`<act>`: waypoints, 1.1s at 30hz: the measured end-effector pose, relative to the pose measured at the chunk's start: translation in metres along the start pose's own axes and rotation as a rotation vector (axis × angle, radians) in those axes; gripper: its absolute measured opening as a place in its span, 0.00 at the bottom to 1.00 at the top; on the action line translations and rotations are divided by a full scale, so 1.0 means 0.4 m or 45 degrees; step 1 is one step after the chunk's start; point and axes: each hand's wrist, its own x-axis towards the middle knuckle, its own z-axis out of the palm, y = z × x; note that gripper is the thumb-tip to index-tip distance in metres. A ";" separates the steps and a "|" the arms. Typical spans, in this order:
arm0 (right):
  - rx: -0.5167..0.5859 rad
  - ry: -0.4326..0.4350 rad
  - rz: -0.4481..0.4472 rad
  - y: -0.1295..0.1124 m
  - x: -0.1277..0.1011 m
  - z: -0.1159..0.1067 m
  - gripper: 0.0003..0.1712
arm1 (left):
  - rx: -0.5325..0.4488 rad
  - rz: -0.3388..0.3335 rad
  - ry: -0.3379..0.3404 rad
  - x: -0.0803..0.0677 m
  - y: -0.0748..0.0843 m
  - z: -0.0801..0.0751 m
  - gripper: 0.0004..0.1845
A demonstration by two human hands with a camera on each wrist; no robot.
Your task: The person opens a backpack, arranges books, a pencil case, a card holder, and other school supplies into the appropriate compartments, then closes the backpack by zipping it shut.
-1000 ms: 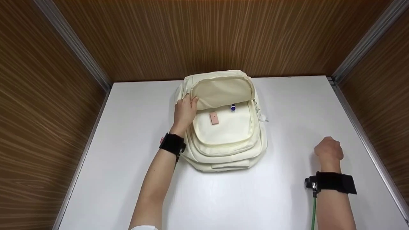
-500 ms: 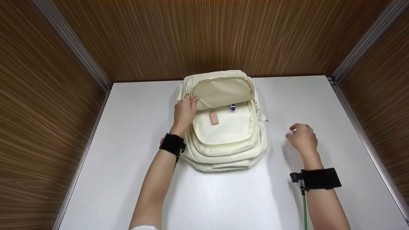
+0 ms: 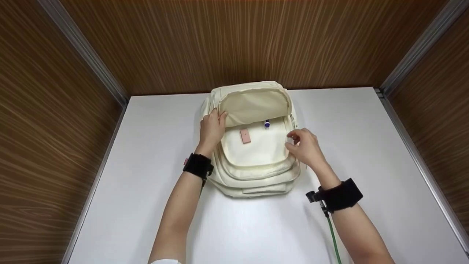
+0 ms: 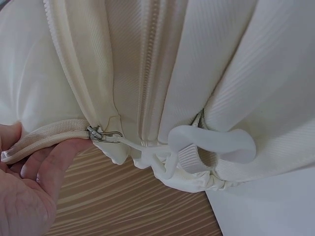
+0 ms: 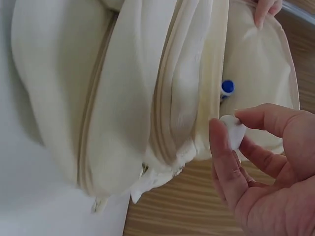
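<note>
A cream backpack (image 3: 262, 183) lies on the white table, its front pocket unzipped and the flap (image 3: 256, 104) raised. My left hand (image 3: 212, 126) grips the flap's left edge, thumb inside and fingers behind, close to a metal zipper pull (image 4: 98, 133) in the left wrist view. At the pocket's right side, my right hand (image 3: 306, 146) pinches a small white rounded piece (image 5: 234, 132) between thumb and fingers; its kind is unclear. A pink rectangular block (image 3: 245, 136) lies on the pocket's cream panel. Beside it, a blue-ended marker-like item (image 3: 267, 124) pokes out from under the flap.
Brown wood-grain panels (image 3: 242, 44) stand behind and on both sides of the white table (image 3: 161, 121). A green cable (image 3: 333, 238) trails from the right wrist's black strap (image 3: 340, 196).
My right hand has come from the table's right side, leftward and slightly up, to the pocket's right edge, its curled fingers turning into view. My left hand keeps its hold on the flap.
</note>
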 end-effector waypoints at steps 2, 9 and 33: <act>0.020 0.002 -0.045 -0.022 0.009 0.021 0.13 | 0.002 0.006 0.001 0.000 0.000 0.000 0.19; 0.041 -0.010 -0.169 -0.083 0.045 0.082 0.20 | 0.005 0.004 0.014 0.002 0.002 -0.001 0.18; 0.096 0.185 -0.423 -0.115 0.063 0.102 0.18 | -0.013 -0.025 -0.005 0.001 0.007 -0.002 0.18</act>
